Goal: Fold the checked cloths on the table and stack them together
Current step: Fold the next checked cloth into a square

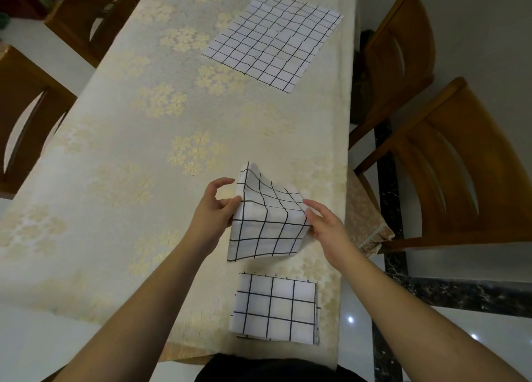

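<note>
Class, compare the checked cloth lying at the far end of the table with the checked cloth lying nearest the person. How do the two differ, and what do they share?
The far cloth lies spread open in a single flat sheet; the near cloth is folded into a compact rectangle with layered edges showing. The far cloth shows many grid squares; the near cloth shows only a few. The far cloth sits askew to the table; the near cloth sits roughly square to its edge. Both are white with black checks and untouched.

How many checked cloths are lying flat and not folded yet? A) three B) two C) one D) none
C, only the unfolded cloth at the far end of the table lies spread out; the left hand and right hand hold a folded one, and another folded cloth lies near the person.
</note>
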